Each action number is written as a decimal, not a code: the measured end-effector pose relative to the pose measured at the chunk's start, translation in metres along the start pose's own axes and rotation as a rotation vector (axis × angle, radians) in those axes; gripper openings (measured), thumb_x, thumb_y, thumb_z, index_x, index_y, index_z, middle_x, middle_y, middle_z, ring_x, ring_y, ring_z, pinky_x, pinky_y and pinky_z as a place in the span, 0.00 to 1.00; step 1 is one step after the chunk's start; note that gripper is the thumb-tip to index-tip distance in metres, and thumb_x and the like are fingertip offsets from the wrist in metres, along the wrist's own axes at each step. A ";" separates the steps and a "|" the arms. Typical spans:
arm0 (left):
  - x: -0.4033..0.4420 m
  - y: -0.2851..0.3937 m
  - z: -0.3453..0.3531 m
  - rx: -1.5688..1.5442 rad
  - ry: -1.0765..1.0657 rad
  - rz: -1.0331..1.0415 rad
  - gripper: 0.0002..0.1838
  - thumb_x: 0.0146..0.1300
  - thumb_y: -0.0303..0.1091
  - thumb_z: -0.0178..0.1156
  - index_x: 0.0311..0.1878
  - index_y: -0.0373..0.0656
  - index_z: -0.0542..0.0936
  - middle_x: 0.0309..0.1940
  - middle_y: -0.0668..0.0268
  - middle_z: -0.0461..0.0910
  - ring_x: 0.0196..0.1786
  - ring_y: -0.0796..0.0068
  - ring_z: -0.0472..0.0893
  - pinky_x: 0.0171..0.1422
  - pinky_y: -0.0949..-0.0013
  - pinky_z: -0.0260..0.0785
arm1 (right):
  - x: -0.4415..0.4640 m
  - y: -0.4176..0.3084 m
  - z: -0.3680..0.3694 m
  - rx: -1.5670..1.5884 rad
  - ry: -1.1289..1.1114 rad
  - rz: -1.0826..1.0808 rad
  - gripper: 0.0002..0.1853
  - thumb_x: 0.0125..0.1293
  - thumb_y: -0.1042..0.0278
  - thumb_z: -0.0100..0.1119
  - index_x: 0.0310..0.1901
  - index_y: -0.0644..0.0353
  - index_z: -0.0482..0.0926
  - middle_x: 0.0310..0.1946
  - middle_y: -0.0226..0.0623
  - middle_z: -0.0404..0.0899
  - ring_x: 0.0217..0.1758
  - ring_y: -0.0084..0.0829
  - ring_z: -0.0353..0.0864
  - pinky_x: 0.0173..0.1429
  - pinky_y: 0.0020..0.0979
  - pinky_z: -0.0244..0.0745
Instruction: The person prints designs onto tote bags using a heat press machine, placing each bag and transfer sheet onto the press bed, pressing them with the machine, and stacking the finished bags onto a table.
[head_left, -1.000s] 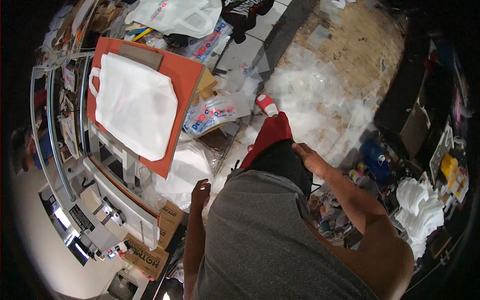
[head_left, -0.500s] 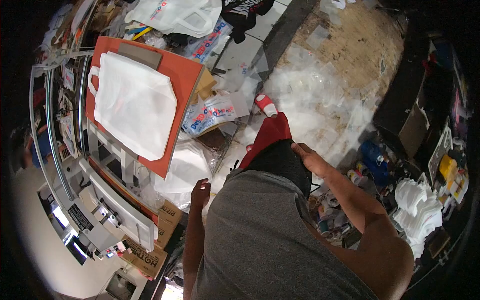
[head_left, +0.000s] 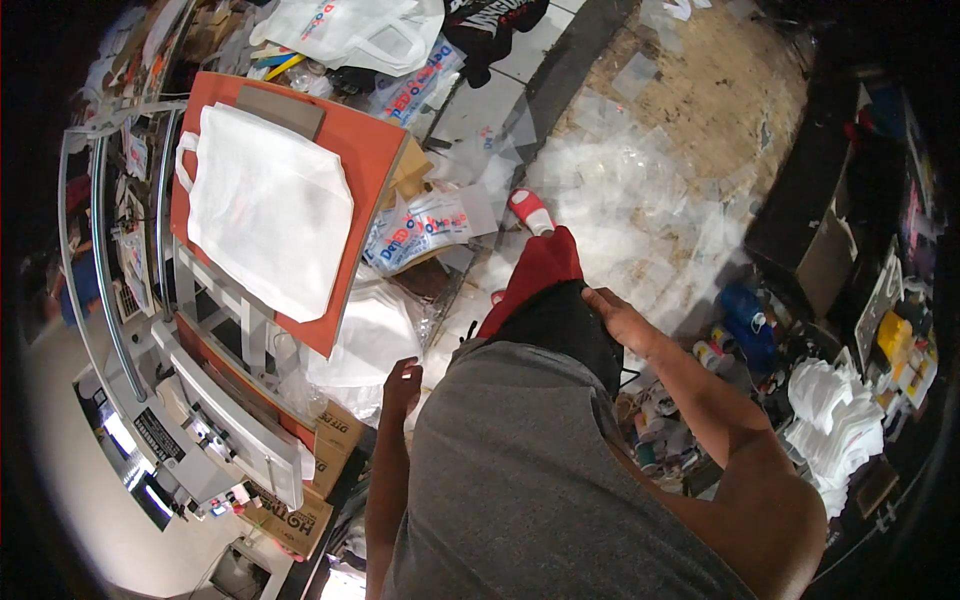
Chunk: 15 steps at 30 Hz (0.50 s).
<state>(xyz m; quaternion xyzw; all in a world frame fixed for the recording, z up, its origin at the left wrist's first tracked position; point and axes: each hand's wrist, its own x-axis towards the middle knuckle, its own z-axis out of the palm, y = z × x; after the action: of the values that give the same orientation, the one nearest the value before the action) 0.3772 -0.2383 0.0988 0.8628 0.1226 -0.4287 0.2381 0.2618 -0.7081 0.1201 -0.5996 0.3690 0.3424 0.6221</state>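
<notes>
My left hand (head_left: 402, 386) hangs at my side with its fingers loosely bent and nothing visible in it. Beside it, white bags (head_left: 365, 340) lie in a heap below the press. My right hand (head_left: 618, 318) rests against the side of my black and red shorts (head_left: 545, 270), fingers extended and partly out of sight. To the left, a white tote bag (head_left: 270, 215) lies flat on the orange board (head_left: 378, 150) of a heat press, its handle towards the left edge. A grey-brown flat piece (head_left: 280, 112) shows under the bag's upper edge.
The press's pale upper plate (head_left: 235, 415) and metal rails (head_left: 120, 270) stand at left. Cardboard boxes (head_left: 335, 440) sit below it. Clear plastic sheets (head_left: 640, 180) litter the floor ahead. White folded cloth (head_left: 835, 420), a blue container (head_left: 745, 315) and bottles crowd the right.
The press's pale upper plate has shifted slightly left. Both hands and the white tote bag stay where they were.
</notes>
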 end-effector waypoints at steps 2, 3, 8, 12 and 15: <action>-0.001 0.002 0.000 -0.004 -0.003 -0.007 0.21 0.67 0.41 0.59 0.59 0.41 0.78 0.50 0.53 0.84 0.52 0.63 0.84 0.58 0.65 0.74 | 0.001 0.001 0.000 0.002 -0.009 0.032 0.41 0.74 0.29 0.36 0.65 0.64 0.70 0.58 0.57 0.76 0.65 0.50 0.75 0.67 0.37 0.66; -0.001 0.001 0.000 -0.008 0.002 0.009 0.20 0.68 0.41 0.59 0.59 0.41 0.78 0.50 0.53 0.84 0.52 0.63 0.84 0.58 0.65 0.74 | -0.001 0.000 0.000 0.001 -0.008 0.032 0.41 0.74 0.29 0.36 0.65 0.64 0.70 0.58 0.57 0.76 0.65 0.50 0.75 0.67 0.37 0.66; -0.002 0.001 0.000 -0.018 0.001 0.013 0.20 0.68 0.40 0.59 0.58 0.40 0.78 0.50 0.52 0.84 0.51 0.63 0.84 0.58 0.65 0.74 | 0.000 -0.001 0.002 0.006 -0.003 -0.004 0.39 0.75 0.32 0.37 0.65 0.62 0.71 0.60 0.53 0.75 0.65 0.48 0.74 0.68 0.36 0.66; -0.001 0.002 0.000 -0.017 -0.001 0.033 0.20 0.67 0.40 0.58 0.59 0.40 0.78 0.51 0.51 0.83 0.52 0.60 0.84 0.58 0.64 0.74 | -0.005 -0.009 0.003 0.029 0.006 0.016 0.40 0.74 0.30 0.38 0.65 0.63 0.71 0.58 0.54 0.77 0.64 0.46 0.75 0.67 0.36 0.67; -0.001 0.004 0.000 -0.010 -0.002 0.036 0.21 0.67 0.40 0.58 0.59 0.40 0.78 0.51 0.51 0.83 0.51 0.59 0.85 0.58 0.63 0.74 | -0.004 -0.008 0.003 0.071 0.004 0.056 0.42 0.72 0.28 0.39 0.64 0.65 0.71 0.55 0.55 0.78 0.62 0.45 0.77 0.66 0.35 0.67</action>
<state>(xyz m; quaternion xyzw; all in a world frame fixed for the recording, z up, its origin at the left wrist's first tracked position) 0.3787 -0.2419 0.1012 0.8633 0.1086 -0.4247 0.2503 0.2673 -0.7053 0.1277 -0.5674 0.3986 0.3453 0.6324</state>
